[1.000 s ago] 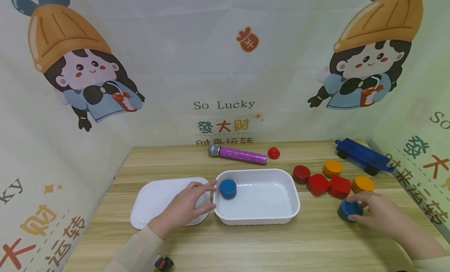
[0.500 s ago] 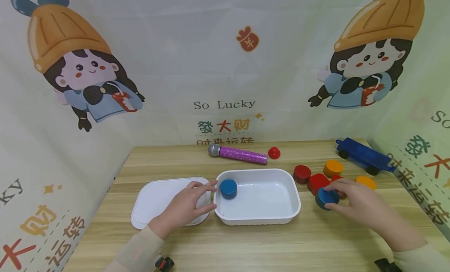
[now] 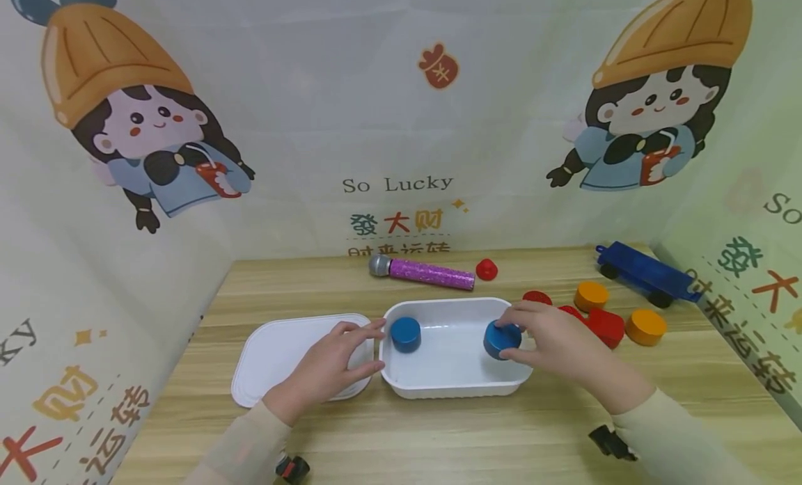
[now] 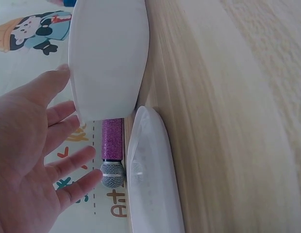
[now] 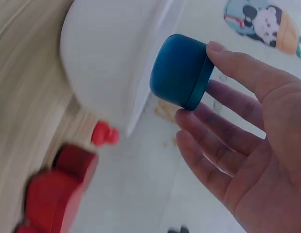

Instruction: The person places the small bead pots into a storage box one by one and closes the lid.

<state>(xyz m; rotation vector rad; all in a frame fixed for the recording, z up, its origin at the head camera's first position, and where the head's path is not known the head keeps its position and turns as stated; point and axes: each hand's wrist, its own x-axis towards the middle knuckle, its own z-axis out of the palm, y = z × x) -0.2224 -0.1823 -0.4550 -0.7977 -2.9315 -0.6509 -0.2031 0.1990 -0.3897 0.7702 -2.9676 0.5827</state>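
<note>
Blue cylinder [image 3: 502, 341], pinched, held over right end of open white box [image 3: 447, 363].

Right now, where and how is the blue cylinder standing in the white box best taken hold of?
Probably by the curved side, pinched front and back from above: the blue cylinder stands upright with its flat top exposed, and the left wall of the white box is close beside it, leaving little finger room there.

Wood-grain table [image 3: 438, 443], tub [image 3: 456, 390], lid [image 3: 285, 360], microphone [image 3: 429, 273], blocks [image 3: 606, 328], cart [image 3: 645, 269]

Soft, diffuse light, faint shadows
</note>
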